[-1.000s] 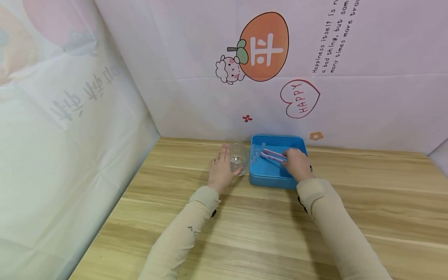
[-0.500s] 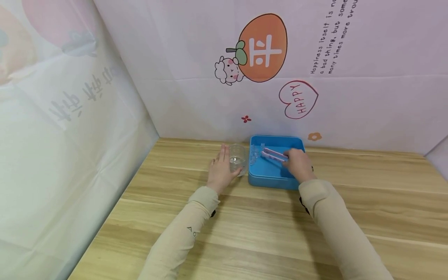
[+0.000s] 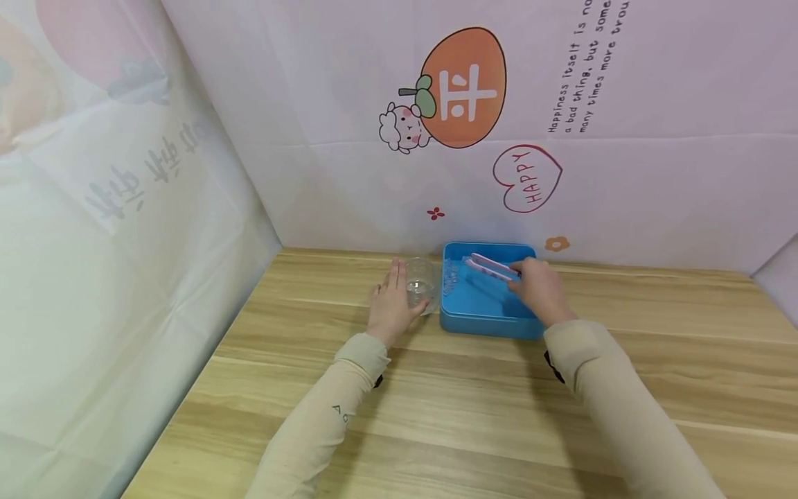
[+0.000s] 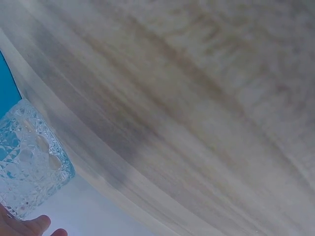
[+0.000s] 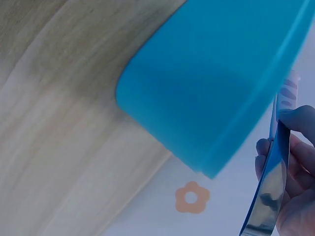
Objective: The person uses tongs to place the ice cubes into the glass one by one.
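Note:
My left hand (image 3: 391, 305) holds a clear glass (image 3: 420, 281) on the table, fingers along its left side and thumb across its front. The left wrist view shows the cut pattern of the glass (image 4: 34, 162). Over the blue box (image 3: 480, 326), my right hand (image 3: 541, 287) grips pink-and-white tongs (image 3: 494, 267). A small clear piece (image 3: 467, 260) shows at the tongs' tips. Several clear cube-like pieces (image 3: 449, 276) lie along the box's left inner wall. In the right wrist view, the thumb presses the metal-lined tongs (image 5: 269, 191) against the fingers.
The box stands just right of the glass, near the back edge of the wooden table (image 3: 449, 416). A white printed sheet (image 3: 349, 180) rises behind them, and another pale sheet (image 3: 112, 298) hangs at the left.
The tongs have closed and moved up and slightly back, their tips now over the back left of the box. My left hand stays on the glass; the head view has shifted slightly.

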The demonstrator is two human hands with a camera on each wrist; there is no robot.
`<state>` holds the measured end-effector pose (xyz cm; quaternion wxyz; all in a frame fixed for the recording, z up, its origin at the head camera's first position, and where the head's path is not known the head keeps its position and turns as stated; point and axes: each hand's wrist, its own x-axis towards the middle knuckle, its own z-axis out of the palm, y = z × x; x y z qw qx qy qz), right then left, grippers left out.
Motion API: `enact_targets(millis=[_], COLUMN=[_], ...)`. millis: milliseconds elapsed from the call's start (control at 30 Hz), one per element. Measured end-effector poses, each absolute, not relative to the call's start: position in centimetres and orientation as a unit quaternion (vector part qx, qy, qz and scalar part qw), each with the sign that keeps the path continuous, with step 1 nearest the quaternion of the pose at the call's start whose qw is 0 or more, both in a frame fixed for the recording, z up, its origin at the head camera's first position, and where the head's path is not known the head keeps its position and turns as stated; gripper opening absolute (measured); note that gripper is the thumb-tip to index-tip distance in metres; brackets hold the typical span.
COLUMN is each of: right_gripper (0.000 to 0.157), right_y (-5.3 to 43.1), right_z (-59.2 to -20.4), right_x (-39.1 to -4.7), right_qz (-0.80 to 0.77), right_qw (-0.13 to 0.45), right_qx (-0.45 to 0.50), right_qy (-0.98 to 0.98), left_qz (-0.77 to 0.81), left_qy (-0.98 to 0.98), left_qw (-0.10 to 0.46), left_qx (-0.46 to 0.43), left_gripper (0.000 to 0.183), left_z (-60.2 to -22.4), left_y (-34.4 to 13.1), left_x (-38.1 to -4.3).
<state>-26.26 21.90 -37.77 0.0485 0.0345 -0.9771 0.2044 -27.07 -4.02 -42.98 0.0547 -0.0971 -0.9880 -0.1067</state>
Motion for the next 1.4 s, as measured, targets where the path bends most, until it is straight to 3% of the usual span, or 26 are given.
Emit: enact_targets(millis=[400,733,1400], right_gripper=[0.033,0.037,0.035], right_y=[21.2,18.5,15.8], right_z=[-35.9,-34.8,-36.1], right_x=[-24.7,-24.1,-23.6], right_qz=[0.203,0.2,0.205], right_qw=[0.108,0.07,0.087], right_qx=[0.081,0.102,0.142], right_qy=[-0.97,-0.972,-0.964], left_qz=[-0.104,-0.099,-0.082], left_qy=[-0.987,-0.988,-0.989], left_qw=[0.061,0.065,0.066], left_qx=[-0.101,-0.103,-0.105], left_gripper=[0.093,0.093,0.094], left_z=[-43.0,-42.8,-43.0], left_y=[-4.1,-4.2,-4.3], left_x=[-27.1,-27.1,-27.2])
